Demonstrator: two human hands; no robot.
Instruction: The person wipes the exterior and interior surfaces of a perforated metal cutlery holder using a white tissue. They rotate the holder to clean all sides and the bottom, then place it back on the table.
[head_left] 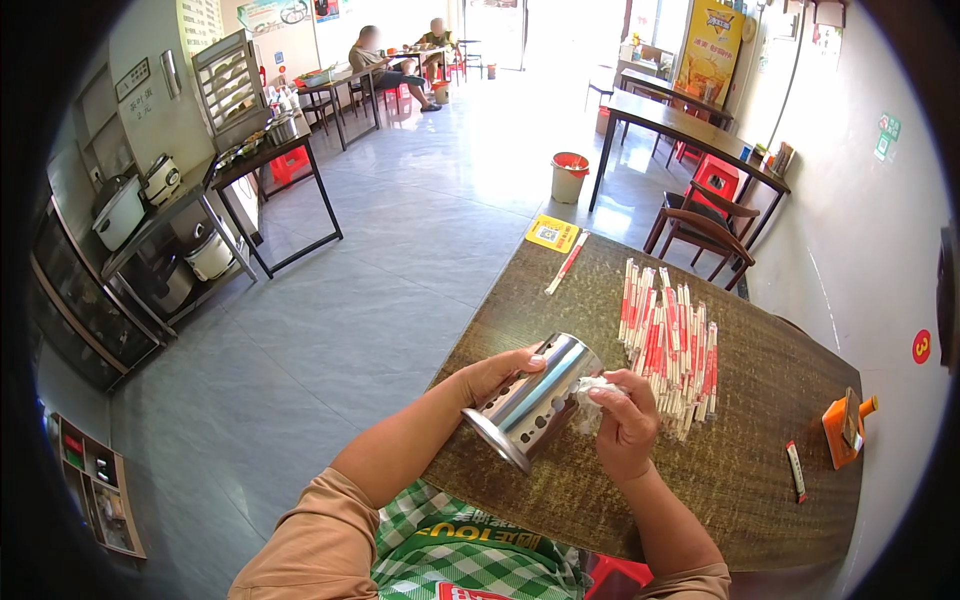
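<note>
A shiny metal chopstick holder, pierced with round holes and flared at its base, is tilted above the near left part of the brown table. My left hand grips its side, thumb on top. In my right hand a crumpled white tissue is pinched against the holder's wall near its rim. Beyond my right hand lies a heap of paper-wrapped chopsticks in red and white sleeves. One wrapped pair rests apart at the far left of the tabletop.
A yellow card lies at the far table corner. On the right are an orange container and a small wrapped stick. A wooden chair and a bin stand beyond the table. Two people sit at a distant table.
</note>
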